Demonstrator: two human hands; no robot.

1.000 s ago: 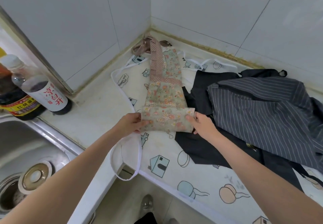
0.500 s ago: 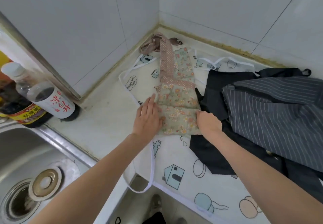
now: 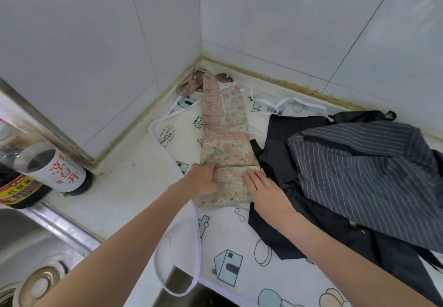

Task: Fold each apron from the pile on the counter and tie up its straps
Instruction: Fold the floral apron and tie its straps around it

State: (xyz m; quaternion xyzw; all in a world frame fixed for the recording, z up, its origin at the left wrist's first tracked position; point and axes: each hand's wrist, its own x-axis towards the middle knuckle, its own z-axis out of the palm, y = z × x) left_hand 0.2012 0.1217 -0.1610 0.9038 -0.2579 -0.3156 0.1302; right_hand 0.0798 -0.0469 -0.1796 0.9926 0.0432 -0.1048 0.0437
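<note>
On pale counter (image 3: pixel 124 182) — aprons piled, white-tiled corner (image 3: pixel 201 50), steel sink (image 3: pixel 36 242) left.

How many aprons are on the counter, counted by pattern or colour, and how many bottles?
Floral green apron with pink dotted trim: 1
White cartoon-print apron with white straps: 1
Plain black apron: 1
Grey pinstriped apron: 1
Dark-liquid bottles: 2, one white-labelled, one red-and-yellow-labelled
Total: 6
</note>
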